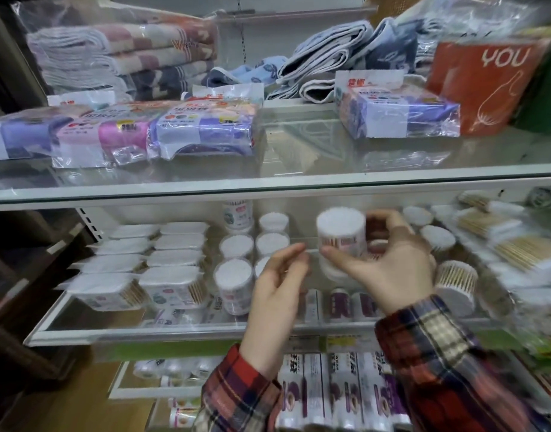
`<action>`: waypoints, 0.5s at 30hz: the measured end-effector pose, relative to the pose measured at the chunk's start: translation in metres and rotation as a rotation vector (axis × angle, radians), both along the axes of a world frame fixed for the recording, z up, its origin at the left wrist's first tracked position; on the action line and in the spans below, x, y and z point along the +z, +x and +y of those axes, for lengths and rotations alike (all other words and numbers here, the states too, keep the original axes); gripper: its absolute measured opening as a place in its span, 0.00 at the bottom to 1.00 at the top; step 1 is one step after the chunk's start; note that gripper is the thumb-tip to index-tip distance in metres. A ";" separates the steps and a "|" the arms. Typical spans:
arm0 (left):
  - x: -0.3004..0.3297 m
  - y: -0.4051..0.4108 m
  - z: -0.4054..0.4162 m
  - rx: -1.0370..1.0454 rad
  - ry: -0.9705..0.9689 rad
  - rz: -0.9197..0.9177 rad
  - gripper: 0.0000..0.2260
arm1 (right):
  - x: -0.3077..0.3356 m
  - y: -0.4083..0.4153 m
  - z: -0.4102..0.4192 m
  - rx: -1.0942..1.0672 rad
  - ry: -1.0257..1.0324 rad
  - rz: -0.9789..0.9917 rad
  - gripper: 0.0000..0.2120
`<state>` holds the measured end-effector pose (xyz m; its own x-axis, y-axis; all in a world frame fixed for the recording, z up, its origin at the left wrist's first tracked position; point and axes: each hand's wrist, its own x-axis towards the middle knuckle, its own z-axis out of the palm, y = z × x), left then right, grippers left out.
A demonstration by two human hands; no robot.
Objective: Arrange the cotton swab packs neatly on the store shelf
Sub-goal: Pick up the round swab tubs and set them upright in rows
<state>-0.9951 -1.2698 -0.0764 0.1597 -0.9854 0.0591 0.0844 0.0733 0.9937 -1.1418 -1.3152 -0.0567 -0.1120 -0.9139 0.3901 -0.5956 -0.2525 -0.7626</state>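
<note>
On the middle glass shelf (180,330), the job is judged roughly half done. At the left, flat swab packs (149,263) are already lined up in two neat columns, and just beside them round tubs (237,247) stand upright in tidy rows, white tips facing up. One tub (341,235) is held above the shelf's open centre by the right hand (389,260): the grip is closed around its side, thumb on the near face and fingers curled over the far side. A second, reddish tub appears to be tucked behind it in the same hand, though blur prevents certainty. The left hand (277,282) is empty, its fingers loosely spread, and is held just beside the lifted tub without touching it. A clear gap is seen in the centre of the shelf, between the ordered rows and the right-hand stock, and this is judged to be where the held tub is meant to go. More work is left at the right: several tubs (436,235) stand unevenly spaced, one wood-stick tub (455,285) sits apart near the front edge, and bagged wooden swabs (517,247) are heaped in a slanting pile. Small purple-labelled packs (339,304) near the front lip may also need straightening.
</note>
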 end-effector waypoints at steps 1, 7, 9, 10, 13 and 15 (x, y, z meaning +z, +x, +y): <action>0.001 -0.001 -0.001 -0.009 -0.009 0.030 0.11 | -0.005 0.001 0.008 0.010 -0.033 0.009 0.29; -0.007 -0.012 -0.006 -0.044 -0.009 -0.039 0.25 | -0.039 0.008 0.025 0.027 -0.028 -0.032 0.28; -0.011 -0.014 -0.007 -0.024 -0.038 -0.067 0.26 | -0.044 0.009 0.029 0.051 -0.028 -0.052 0.29; -0.012 -0.013 -0.007 -0.021 -0.056 -0.069 0.26 | -0.046 0.009 0.029 0.070 -0.036 -0.059 0.29; -0.011 -0.011 -0.007 -0.034 -0.079 -0.024 0.24 | -0.045 0.005 0.032 0.170 -0.033 -0.114 0.29; -0.008 -0.007 -0.008 -0.056 -0.077 0.013 0.23 | -0.044 0.000 0.034 0.235 -0.016 -0.191 0.30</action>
